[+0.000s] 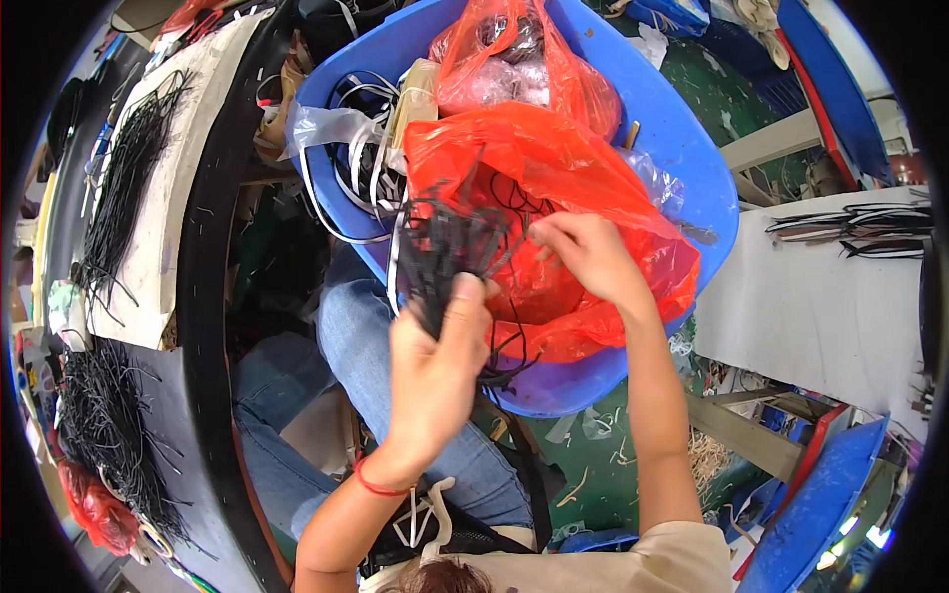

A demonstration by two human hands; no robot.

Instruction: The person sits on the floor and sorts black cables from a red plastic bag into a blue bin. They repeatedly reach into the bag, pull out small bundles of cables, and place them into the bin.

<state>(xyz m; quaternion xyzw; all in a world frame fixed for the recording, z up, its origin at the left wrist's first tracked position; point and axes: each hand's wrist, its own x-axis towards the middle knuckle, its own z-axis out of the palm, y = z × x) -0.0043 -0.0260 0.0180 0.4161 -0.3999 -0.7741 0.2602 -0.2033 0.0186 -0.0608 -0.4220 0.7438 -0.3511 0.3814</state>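
Observation:
My left hand [440, 361] is closed around a bundle of thin black cords [435, 247], blurred at its upper end. Loose strands hang below the fist. My right hand [590, 259] is beside it with thumb and fingers pinched together, close to some stray black strands; what lies between the fingertips is too small to make out. Both hands are over an open red plastic bag [568, 148], in which a few more dark strands [519, 195] show. The bag sits in a large blue tub [697, 168] in front of my knees.
A tied red bag [583, 84] and white strips [348, 188] share the tub. On the left bench, black cord piles [129, 188] lie on a pale board [213, 109]. To the right, dark strands [855, 225] rest on a grey table [801, 306]. Scraps litter the green floor [593, 465].

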